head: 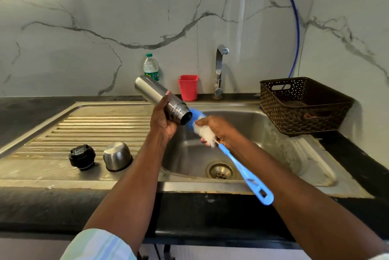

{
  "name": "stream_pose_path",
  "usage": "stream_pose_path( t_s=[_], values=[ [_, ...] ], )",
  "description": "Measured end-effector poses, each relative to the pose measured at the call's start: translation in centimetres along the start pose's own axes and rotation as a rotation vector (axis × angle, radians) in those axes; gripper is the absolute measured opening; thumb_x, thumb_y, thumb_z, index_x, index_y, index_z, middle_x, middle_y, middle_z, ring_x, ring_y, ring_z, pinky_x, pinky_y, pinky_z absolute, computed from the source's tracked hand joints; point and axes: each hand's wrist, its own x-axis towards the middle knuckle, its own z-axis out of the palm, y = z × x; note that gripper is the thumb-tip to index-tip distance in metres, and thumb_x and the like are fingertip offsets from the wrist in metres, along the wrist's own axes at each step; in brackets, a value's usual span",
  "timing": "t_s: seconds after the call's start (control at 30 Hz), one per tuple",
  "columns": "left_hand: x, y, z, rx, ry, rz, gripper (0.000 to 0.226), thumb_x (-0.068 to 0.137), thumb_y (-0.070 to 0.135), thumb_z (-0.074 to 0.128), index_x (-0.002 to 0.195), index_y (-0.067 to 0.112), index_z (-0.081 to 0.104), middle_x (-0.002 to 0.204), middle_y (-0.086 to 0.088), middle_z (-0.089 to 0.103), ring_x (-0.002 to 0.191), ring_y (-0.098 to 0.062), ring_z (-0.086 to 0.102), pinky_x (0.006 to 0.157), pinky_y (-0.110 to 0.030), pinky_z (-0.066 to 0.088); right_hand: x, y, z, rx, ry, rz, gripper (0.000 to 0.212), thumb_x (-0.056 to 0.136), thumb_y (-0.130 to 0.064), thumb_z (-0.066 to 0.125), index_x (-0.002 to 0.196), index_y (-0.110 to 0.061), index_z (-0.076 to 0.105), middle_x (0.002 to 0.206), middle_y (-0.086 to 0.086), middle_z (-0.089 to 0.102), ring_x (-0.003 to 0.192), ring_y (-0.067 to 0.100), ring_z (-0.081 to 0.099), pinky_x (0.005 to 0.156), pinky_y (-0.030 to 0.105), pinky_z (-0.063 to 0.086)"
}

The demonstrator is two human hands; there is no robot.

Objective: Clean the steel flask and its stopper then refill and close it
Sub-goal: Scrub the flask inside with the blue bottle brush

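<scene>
My left hand (162,116) grips the steel flask (155,95) near its neck, holding it tilted over the sink with its open mouth facing down and right. A blue bottle brush (242,167) is in my right hand (219,129), which holds it around the white bristles, with the blue tip just at the flask's mouth. The brush handle points down toward me. On the drainboard to the left stand the black stopper (82,156) and the steel cup lid (117,155), upside down.
The steel sink basin (189,154) has a drain (220,172) and a tap (220,70) behind it. A red cup (188,87) and a plastic bottle (151,67) stand by the wall. A dark woven basket (303,106) sits at the right.
</scene>
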Motion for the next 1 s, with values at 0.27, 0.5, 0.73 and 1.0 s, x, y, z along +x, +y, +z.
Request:
stream_pose_path(
  t_s=[0.27, 0.5, 0.73, 1.0],
  values=[
    [-0.3, -0.6, 0.1, 0.156, 0.038, 0.013, 0.060, 0.061, -0.003, 0.073, 0.118, 0.000, 0.056, 0.100, -0.017, 0.067, 0.087, -0.030, 0.068, 0.065, -0.035, 0.059, -0.1, -0.3, -0.2, 0.092, 0.046, -0.133, 0.008, 0.091, -0.018, 0.062, 0.093, -0.010, 0.060, 0.071, 0.011, 0.059, 0.051, 0.020, 0.051, 0.037, 0.017, 0.038],
    [0.2, -1.2, 0.1, 0.176, 0.005, 0.026, 0.027, 0.082, 0.003, 0.070, 0.107, 0.007, 0.060, 0.085, -0.010, 0.070, 0.081, -0.025, 0.069, 0.069, -0.038, 0.060, 0.8, -0.7, -1.3, 0.140, 0.050, -0.032, 0.012, 0.092, -0.017, 0.059, 0.093, -0.005, 0.057, 0.074, 0.013, 0.058, 0.052, 0.021, 0.049, 0.036, 0.015, 0.038],
    [-0.1, -1.3, 0.3, 0.267, -0.032, 0.050, 0.076, 0.059, 0.012, 0.085, 0.128, 0.010, 0.051, 0.101, -0.009, 0.069, 0.085, -0.023, 0.070, 0.071, -0.039, 0.059, 2.1, 1.0, -2.8, 0.025, 0.047, 0.076, 0.013, 0.096, -0.010, 0.050, 0.085, -0.003, 0.051, 0.069, 0.015, 0.052, 0.051, 0.023, 0.045, 0.033, 0.013, 0.036],
    [-2.4, -0.1, 1.2, 0.571, -0.063, 0.211, 0.076, 0.054, 0.016, 0.087, 0.124, 0.014, 0.057, 0.106, -0.003, 0.072, 0.094, -0.023, 0.069, 0.075, -0.038, 0.057, 0.6, -0.1, -2.0, 0.194, 0.020, -0.022, 0.013, 0.090, -0.012, 0.048, 0.077, -0.009, 0.047, 0.064, 0.011, 0.042, 0.051, 0.020, 0.038, 0.042, 0.018, 0.030]
  ],
)
